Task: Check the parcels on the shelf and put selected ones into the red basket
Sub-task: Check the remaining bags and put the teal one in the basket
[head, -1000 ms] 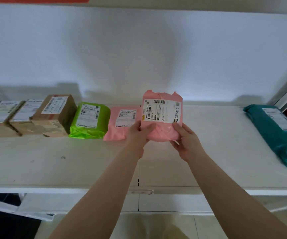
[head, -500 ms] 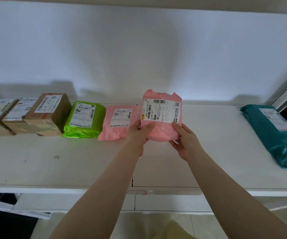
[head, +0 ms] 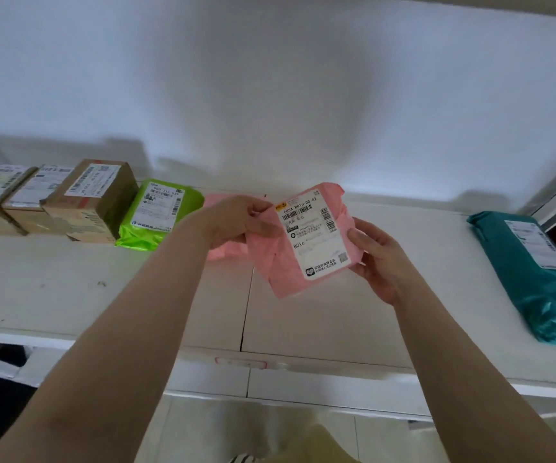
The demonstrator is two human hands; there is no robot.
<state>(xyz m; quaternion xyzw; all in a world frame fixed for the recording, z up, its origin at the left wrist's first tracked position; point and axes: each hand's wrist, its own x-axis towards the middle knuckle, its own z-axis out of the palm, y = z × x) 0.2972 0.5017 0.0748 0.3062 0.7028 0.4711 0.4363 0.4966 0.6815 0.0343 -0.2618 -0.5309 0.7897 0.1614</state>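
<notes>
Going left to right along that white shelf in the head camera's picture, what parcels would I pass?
Cardboard boxes → green parcel → pink parcel on the shelf, mostly hidden behind the left hand → held pink parcel → right hand → teal parcel.

Held above the shelf between left hand and right hand: one parcel. Left of it, boxes; far right, another mailer.

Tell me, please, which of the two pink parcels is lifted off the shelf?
The pink parcel with the B016 label, held up tilted by the left hand and right hand. The other pink parcel lies on the shelf, mostly hidden.
</notes>
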